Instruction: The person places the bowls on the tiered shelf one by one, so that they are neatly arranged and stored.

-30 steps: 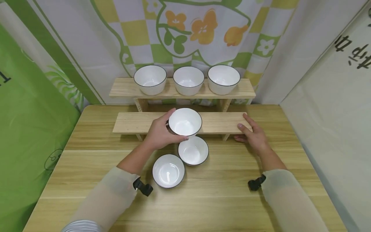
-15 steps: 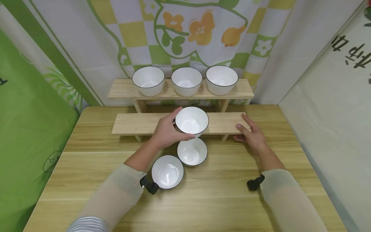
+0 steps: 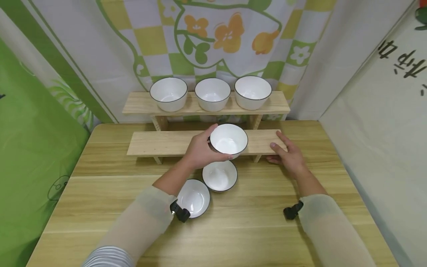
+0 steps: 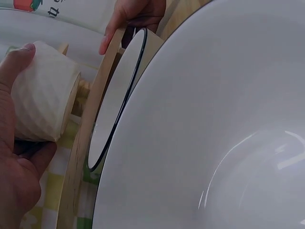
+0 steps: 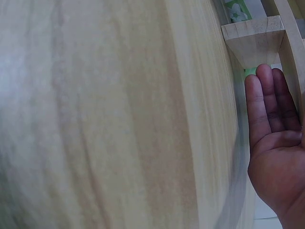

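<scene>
My left hand (image 3: 201, 151) grips a white bowl (image 3: 229, 138) with a thin dark rim, thumb at its near side and fingers round its far left. The bowl is upright, just over the lower wooden shelf (image 3: 160, 144); whether it touches the board is hard to tell. In the left wrist view, the held bowl (image 4: 45, 90) shows a diamond-textured outside. My right hand (image 3: 289, 157) holds the shelf's right end, thumb on top. Several fingers (image 5: 269, 102) extend straight beneath the board in the right wrist view. On the table, two similar bowls stand in front: one bowl (image 3: 220, 176) and another bowl (image 3: 195, 198), partly behind my left forearm.
Three matching bowls stand in a row on the upper shelf (image 3: 136, 103): a left bowl (image 3: 168, 94), a middle bowl (image 3: 212, 94) and a right bowl (image 3: 253, 92). Behind hangs a patterned curtain (image 3: 153, 40). All this sits on a wooden table (image 3: 253, 230).
My left hand has carried the bowl to the right along the lower shelf, its forearm now covering part of the nearest bowl. My right hand has stayed at the shelf's end.
</scene>
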Demonstrator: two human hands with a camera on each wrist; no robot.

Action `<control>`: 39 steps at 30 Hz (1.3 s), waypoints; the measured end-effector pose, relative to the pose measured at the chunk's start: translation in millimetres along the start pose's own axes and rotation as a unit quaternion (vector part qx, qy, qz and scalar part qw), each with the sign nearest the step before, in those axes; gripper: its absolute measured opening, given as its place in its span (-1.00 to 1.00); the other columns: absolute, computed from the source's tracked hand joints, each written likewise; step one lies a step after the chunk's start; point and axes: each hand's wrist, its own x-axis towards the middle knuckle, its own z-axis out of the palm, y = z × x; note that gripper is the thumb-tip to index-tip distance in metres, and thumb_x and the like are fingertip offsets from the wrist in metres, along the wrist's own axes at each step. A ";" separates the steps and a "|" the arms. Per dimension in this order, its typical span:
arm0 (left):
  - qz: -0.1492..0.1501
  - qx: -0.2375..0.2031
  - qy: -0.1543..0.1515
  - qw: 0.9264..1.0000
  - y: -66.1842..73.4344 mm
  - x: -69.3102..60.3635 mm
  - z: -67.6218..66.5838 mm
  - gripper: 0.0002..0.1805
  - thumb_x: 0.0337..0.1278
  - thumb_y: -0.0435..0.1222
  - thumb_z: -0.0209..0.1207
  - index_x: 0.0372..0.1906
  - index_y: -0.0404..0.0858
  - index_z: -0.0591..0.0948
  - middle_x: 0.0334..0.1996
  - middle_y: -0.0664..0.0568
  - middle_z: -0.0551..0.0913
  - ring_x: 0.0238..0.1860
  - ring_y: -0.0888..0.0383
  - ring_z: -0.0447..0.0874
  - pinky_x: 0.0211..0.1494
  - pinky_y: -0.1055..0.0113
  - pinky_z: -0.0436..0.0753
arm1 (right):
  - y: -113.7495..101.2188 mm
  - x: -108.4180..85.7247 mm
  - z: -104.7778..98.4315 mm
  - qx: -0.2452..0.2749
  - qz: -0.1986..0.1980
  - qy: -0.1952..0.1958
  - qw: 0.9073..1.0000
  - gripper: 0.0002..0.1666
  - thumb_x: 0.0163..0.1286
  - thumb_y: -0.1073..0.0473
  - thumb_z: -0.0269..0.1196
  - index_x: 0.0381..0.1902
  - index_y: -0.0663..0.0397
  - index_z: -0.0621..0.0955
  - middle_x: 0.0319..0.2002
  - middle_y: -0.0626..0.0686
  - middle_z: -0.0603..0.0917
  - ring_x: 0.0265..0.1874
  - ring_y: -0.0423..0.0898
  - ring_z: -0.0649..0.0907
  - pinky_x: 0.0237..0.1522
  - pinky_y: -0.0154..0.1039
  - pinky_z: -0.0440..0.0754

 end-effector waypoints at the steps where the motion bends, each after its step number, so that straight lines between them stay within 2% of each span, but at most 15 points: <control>1: -0.002 -0.001 0.000 1.000 0.1 1.0 1.8 0.29 -0.39 0.05 0.71 0.58 -0.19 0.32 0.36 -0.13 0.55 0.27 0.05 0.60 0.29 0.16 0.59 | -0.6 0.0 0.5 -0.001 0.001 0.001 1.000 -0.02 0.55 0.02 0.28 0.71 -0.16 0.00 0.44 0.56 0.22 -0.27 0.05 0.81 -0.06 -0.12 0.75; 4: -0.005 -0.001 -0.001 1.000 0.3 4.0 7.4 0.30 -0.38 0.08 0.70 0.58 -0.19 0.31 0.36 -0.12 0.55 0.27 0.06 0.59 0.30 0.16 0.58 | 0.0 0.9 1.0 -0.001 0.000 0.003 1.000 -0.02 0.55 0.02 0.28 0.71 -0.15 0.01 0.41 0.57 0.27 -0.28 0.06 0.81 -0.06 -0.11 0.75; 11: -0.005 -0.003 0.001 1.000 2.7 7.6 19.0 0.31 -0.36 0.07 0.70 0.59 -0.23 0.29 0.36 -0.14 0.54 0.26 0.06 0.60 0.29 0.18 0.59 | 0.9 0.9 2.5 -0.004 -0.002 0.003 1.000 -0.04 0.57 0.04 0.26 0.71 -0.13 0.00 0.48 0.53 0.17 -0.27 0.07 0.81 -0.05 -0.08 0.74; 17: -0.001 0.003 0.007 1.000 5.5 8.9 27.8 0.32 -0.39 0.07 0.71 0.58 -0.28 0.30 0.34 -0.16 0.56 0.27 0.04 0.60 0.29 0.18 0.59 | -1.2 0.0 4.0 -0.007 0.004 0.004 1.000 -0.03 0.56 0.03 0.27 0.71 -0.11 0.01 0.48 0.50 0.20 -0.25 0.10 0.80 -0.04 -0.07 0.74; 21: 0.001 0.000 0.010 1.000 8.0 12.1 33.4 0.33 -0.41 0.08 0.71 0.57 -0.29 0.30 0.33 -0.16 0.57 0.26 0.05 0.61 0.29 0.18 0.60 | 4.9 5.1 0.3 0.001 0.003 0.004 1.000 -0.03 0.56 0.04 0.27 0.71 -0.14 0.00 0.46 0.51 0.23 -0.25 0.10 0.81 -0.05 -0.07 0.75; 28: -0.024 -0.006 0.009 1.000 13.7 20.1 43.7 0.36 -0.39 0.12 0.69 0.60 -0.26 0.26 0.33 -0.13 0.57 0.28 0.08 0.58 0.30 0.20 0.58 | 23.5 17.2 -8.2 -0.011 0.000 0.011 1.000 -0.03 0.54 -0.07 0.27 0.70 -0.31 0.02 0.49 0.44 0.24 -0.28 0.01 0.81 -0.08 -0.12 0.76; 39: -0.050 0.017 0.018 0.998 19.4 31.0 59.1 0.36 -0.37 0.14 0.68 0.61 -0.25 0.25 0.34 -0.16 0.57 0.29 0.00 0.58 0.29 0.17 0.58 | 25.3 17.4 -7.0 -0.011 -0.006 0.015 1.000 -0.03 0.51 -0.11 0.30 0.70 -0.34 0.06 0.44 0.46 0.32 -0.31 -0.07 0.81 -0.10 -0.15 0.76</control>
